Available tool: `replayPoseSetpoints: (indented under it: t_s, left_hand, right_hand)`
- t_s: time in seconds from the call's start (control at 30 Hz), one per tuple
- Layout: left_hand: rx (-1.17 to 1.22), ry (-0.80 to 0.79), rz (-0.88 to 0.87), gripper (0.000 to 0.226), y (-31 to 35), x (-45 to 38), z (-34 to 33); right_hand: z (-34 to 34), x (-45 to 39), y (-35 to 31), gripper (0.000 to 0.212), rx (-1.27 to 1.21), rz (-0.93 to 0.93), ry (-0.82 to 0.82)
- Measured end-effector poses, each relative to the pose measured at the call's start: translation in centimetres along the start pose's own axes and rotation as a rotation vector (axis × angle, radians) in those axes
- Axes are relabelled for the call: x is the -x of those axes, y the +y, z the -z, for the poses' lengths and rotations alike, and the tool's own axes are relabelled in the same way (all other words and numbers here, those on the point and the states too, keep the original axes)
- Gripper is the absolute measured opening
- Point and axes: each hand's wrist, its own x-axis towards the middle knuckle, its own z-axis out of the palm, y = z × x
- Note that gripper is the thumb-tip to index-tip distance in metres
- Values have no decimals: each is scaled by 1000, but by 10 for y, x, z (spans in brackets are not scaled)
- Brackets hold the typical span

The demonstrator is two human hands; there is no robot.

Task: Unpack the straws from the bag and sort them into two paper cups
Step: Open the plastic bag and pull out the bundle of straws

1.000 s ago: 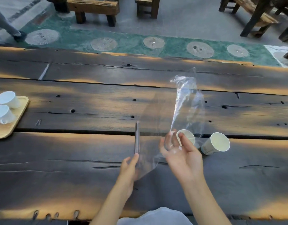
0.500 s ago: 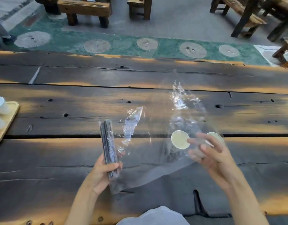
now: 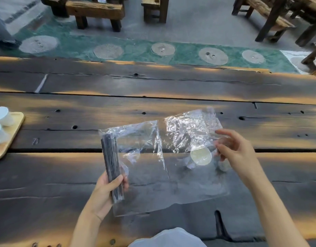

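A bundle of dark straws (image 3: 111,164) stands nearly upright inside the left edge of a clear plastic bag (image 3: 164,175). My left hand (image 3: 107,191) is shut on the bundle's lower end, gripping it through the plastic. The bag spreads to the right, low over the wooden table (image 3: 153,111). One paper cup (image 3: 200,155) lies on its side behind the film, mouth towards me. A second cup (image 3: 223,165) is mostly hidden by my right hand (image 3: 235,150). That hand has its fingers apart at the bag's right edge; I cannot tell if it pinches the film.
At the far left, a light wooden tray (image 3: 10,139) holds white ceramic cups (image 3: 1,115). Beyond the table's far edge lie a green strip with round discs (image 3: 162,49), wooden benches (image 3: 94,9) and someone's leg (image 3: 2,32).
The bag has spread out wider and flatter over the table. My left hand has tilted the straw bundle slightly, and my right hand has risen to the bag's right edge.
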Motion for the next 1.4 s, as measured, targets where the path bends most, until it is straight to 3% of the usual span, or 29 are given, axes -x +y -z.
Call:
replayPoseSetpoints:
  t_s: [0.17,0.33,0.47,0.57,0.7,0.8,0.87,0.97,1.07,1.13,1.23,1.33,1.4]
  left_hand:
    - [-69,32,-64,26,2,3,1]
    - [-161,5,-80,21,1,2,0]
    - [-196,1,-87,21,3,2,-3]
    - [-201,25,-77,22,4,2,-7]
    - [-288,70,-70,19,-2,-3,-13]
    - [-367,123,-95,17,-5,-7,-17]
    - [-373,143,-94,18,-5,-8,-17]
    - [-375,168,-80,19,-5,-9,-14]
    - [-357,190,-92,18,-4,-8,-14]
    - [-348,200,-97,17,-4,-7,-14]
    - [-330,176,-92,16,-3,-6,-17]
    - [-315,97,-90,19,-1,-2,-20]
    - [-311,42,-94,18,0,-1,-23]
  right_hand:
    - [-10,0,5,15,66,-203,14]
    - [-16,2,11,18,130,-295,60]
    - [-12,5,10,15,11,-346,65]
    - [-9,7,10,15,131,-257,157]
    - [-12,18,17,5,717,66,359]
    - [-8,22,17,5,840,218,348]
    - [-4,22,11,5,708,175,281]
    - [1,22,0,22,253,-41,159]
    - [2,24,-4,24,35,-198,67]
    - [2,25,-5,21,-292,-337,-41]
    - [7,31,-2,17,-676,-480,-301]
    - [13,40,9,24,-1040,-472,-637]
    - [17,43,10,34,-1056,-512,-719]
